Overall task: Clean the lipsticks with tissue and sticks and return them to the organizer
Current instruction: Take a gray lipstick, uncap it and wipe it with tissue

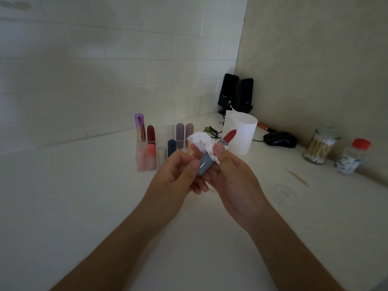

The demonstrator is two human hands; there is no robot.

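An uncapped lipstick with a grey-blue tube (204, 164) and a red bullet (230, 136) is tilted up to the right above the white counter. My left hand (180, 175) grips the tube's lower end. My right hand (233, 175) pinches a crumpled white tissue (202, 142) against the tube's upper part, thumb on top. Behind the hands stands a clear organizer (144, 162) with several capped lipsticks in pink, red, purple, grey and dark blue. A used stick (299, 179) lies on the counter to the right.
A white tissue roll (241, 135) stands behind the lipstick. A glass jar of cotton swabs (319, 148) and a red-capped bottle (352, 157) are at the right. A black mouse (280, 139), two black speakers (235, 93) and a jar lid (282, 193) are also there.
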